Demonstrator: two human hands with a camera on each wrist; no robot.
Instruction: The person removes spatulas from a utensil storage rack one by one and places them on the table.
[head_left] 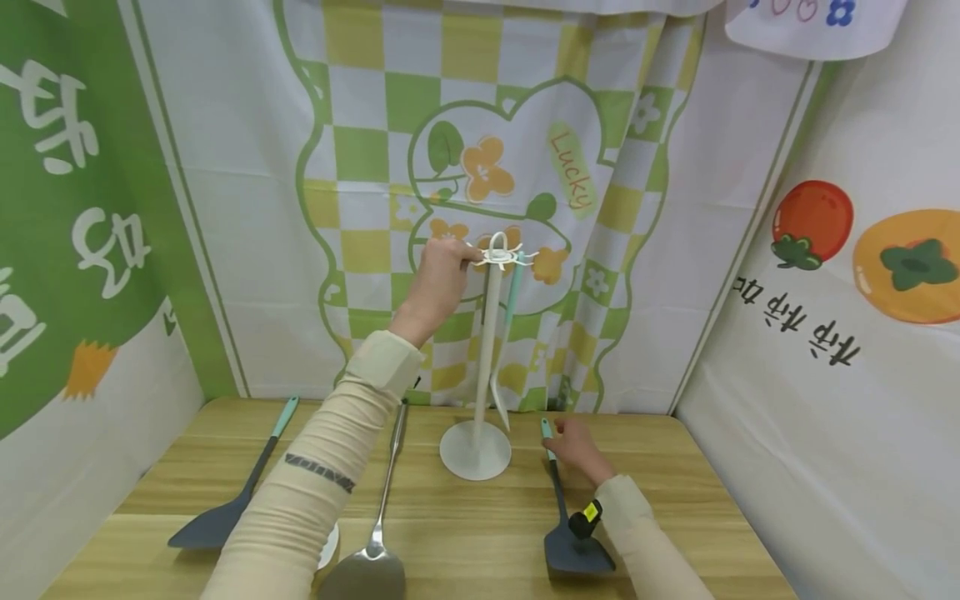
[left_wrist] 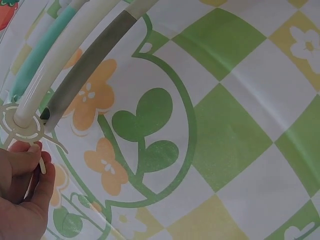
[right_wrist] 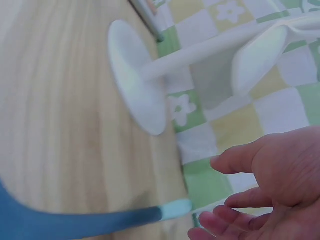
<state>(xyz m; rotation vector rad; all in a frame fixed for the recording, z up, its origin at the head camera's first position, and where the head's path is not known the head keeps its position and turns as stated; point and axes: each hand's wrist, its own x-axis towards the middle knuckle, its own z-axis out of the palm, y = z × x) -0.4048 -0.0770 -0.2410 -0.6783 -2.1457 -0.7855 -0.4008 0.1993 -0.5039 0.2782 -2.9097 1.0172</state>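
Note:
A white utensil rack (head_left: pixel 486 358) stands upright on a round base, with a ring of hooks on top. My left hand (head_left: pixel 441 279) pinches one hook (left_wrist: pixel 42 166) at the left of the ring. From the rack hangs a teal-handled utensil (head_left: pixel 513 292) with a white head (right_wrist: pixel 260 60). A grey bar (left_wrist: pixel 92 65) shows beside the pole in the left wrist view; its kind is unclear. My right hand (head_left: pixel 576 448) is at the mint handle end of a dark spatula (head_left: pixel 573 550) lying on the table. Its fingers look loosely bent in the right wrist view, apart from the handle (right_wrist: pixel 175 209).
Left on the wooden table (head_left: pixel 427 533) lie another dark turner (head_left: pixel 213 525) and a steel turner (head_left: pixel 367 575). A white item (head_left: pixel 328 546) is mostly hidden by my left sleeve. A patterned curtain (head_left: pixel 360 100) hangs close behind the rack.

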